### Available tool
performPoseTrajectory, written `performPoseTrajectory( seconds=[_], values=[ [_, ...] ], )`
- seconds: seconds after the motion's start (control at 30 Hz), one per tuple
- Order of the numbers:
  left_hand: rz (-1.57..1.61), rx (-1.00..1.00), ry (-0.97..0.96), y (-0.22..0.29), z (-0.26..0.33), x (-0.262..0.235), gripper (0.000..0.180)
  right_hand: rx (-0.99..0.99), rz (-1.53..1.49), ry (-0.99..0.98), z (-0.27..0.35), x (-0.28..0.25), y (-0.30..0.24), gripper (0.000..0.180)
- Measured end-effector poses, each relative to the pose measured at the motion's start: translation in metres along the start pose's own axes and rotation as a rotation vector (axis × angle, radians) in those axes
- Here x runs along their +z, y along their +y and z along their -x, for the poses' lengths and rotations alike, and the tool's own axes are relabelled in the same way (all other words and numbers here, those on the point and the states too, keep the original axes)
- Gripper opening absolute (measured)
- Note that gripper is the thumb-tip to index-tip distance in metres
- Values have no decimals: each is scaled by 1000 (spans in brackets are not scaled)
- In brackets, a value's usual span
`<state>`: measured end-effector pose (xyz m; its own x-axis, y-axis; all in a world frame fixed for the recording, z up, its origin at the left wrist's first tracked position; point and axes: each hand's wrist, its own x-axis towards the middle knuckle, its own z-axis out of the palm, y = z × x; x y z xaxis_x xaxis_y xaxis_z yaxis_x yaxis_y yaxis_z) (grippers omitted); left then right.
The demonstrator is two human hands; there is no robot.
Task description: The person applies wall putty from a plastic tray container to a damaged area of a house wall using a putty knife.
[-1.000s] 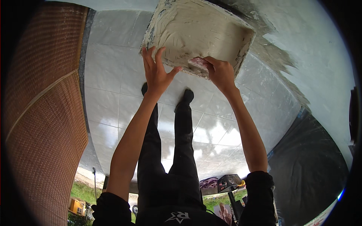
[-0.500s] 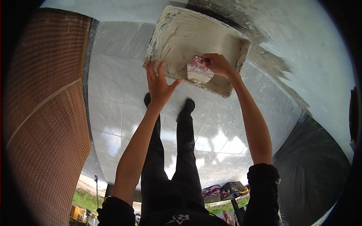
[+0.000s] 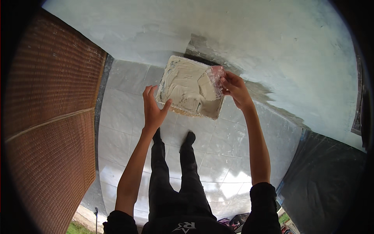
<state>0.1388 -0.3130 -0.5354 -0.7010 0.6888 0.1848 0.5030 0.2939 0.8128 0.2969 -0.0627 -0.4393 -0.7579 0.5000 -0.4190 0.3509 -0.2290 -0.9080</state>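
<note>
A shallow rectangular tray [image 3: 165, 80] with a crusted rim is filled with thick off-white paste [image 3: 181, 84], ridged and smeared. At its near left corner my left hand [image 3: 154, 111] grips the rim, fingers along the side and thumb on the near edge. My right hand [image 3: 238, 91] pinches a flat pinkish scraper [image 3: 218, 76] caked with paste at the tray's right side. The blade carries a broad layer of paste and lies over the tray's contents. What supports the tray from below is mostly hidden.
Beyond the tray rises a pale wall [image 3: 269, 43] with a grey, unevenly coated patch low down. A woven brown screen [image 3: 58, 85] hangs at the left. Grey tiles [image 3: 120, 105] cover the floor around my feet, and dark sheeting [image 3: 319, 175] stands at the right.
The scraper has moved from the tray's near middle to its right side and now carries more paste. The tray appears smaller and lower in view, and more of the wall shows.
</note>
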Motion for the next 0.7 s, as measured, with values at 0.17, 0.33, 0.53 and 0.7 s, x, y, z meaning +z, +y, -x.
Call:
performPoseTrajectory(
  seconds=[0.17, 0.33, 0.53, 0.7],
  values=[
    [107, 136, 116, 63, -49, -59, 64, -249, -261, 94, 44, 14, -80, 32],
    [185, 195, 160, 131, -97, -127, 59, -505, -409, 183, 83, 54, -166, 24],
    [260, 395, 253, 217, -153, -208, 56, -821, -466, 301, 121, 93, -263, 22],
    [296, 586, 360, 288, -187, -272, 46, -984, -452, 350, 153, 125, -342, 22]
  ],
)
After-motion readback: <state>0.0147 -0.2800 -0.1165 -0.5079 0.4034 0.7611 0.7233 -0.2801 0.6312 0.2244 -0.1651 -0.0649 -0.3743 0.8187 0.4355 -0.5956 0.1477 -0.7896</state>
